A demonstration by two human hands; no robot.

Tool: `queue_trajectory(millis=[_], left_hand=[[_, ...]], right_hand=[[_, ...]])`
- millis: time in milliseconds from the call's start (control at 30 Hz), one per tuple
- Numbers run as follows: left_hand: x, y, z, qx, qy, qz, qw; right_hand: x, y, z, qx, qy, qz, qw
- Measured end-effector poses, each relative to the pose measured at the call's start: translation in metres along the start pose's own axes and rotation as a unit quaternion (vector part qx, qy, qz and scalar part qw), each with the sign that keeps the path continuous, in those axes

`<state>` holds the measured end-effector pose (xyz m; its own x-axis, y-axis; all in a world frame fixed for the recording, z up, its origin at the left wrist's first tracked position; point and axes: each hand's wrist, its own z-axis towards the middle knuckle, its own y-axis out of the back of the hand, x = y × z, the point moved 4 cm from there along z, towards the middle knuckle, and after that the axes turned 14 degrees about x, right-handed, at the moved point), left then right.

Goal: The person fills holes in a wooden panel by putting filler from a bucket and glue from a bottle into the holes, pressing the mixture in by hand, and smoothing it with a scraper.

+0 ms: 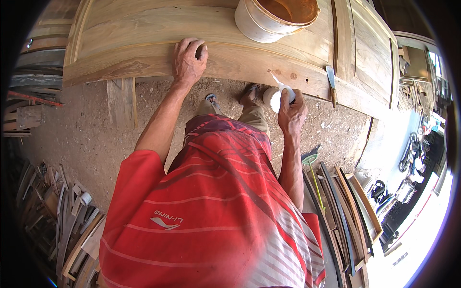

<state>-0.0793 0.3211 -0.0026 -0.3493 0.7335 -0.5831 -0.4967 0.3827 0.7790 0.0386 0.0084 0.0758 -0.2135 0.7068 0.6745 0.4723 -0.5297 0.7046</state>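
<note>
Item: wooden door [144,45], unfinished, lying flat on supports above a dirt floor [81,129]. We see it from above, its near edge curving across the view.

Our left hand [188,60]: palm down on the door's near rail, fingers curled around a small dark object we cannot make out.

Our right hand [292,113]: closed around a white squeeze bottle [277,96], fingers wrapped about its body. The bottle is tilted, its thin nozzle pointing up and to the left, tip at the door's near edge, close to two small round holes in the wood.

On the door, far side: one white bucket [269,19], brown liquid inside, upright. On the door, right of the bottle: one putty knife [331,84], blade away from us, handle overhanging the edge.

Below: our red striped shirt [211,211], khaki trousers, one foot on the dirt.

Lower left: pile of curved wood offcuts [53,216]. Lower right: stacked curved wooden strips [345,206].
</note>
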Motion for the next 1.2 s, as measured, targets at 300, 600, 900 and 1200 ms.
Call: queue_trajectory(millis=[300,600,900,1200], left_hand=[[0.0028,0.0006,-0.0004,0.002,-0.003,0.000,1.000],[0.0014,0.0001,0.0008,-0.003,-0.010,-0.002,1.000],[0.0019,0.0003,0.0008,-0.002,-0.012,-0.001,1.000],[0.0006,0.0013,0.0008,0.002,-0.004,-0.003,1.000]], right_hand=[[-0.0019,0.0008,-0.0009,-0.020,0.028,-0.006,0.999],[-0.0044,0.0005,-0.0019,-0.005,-0.004,-0.022,1.000],[-0.0055,0.0009,-0.0013,-0.012,0.003,-0.012,1.000],[-0.0025,-0.0004,-0.0014,0.002,-0.014,-0.004,1.000]])
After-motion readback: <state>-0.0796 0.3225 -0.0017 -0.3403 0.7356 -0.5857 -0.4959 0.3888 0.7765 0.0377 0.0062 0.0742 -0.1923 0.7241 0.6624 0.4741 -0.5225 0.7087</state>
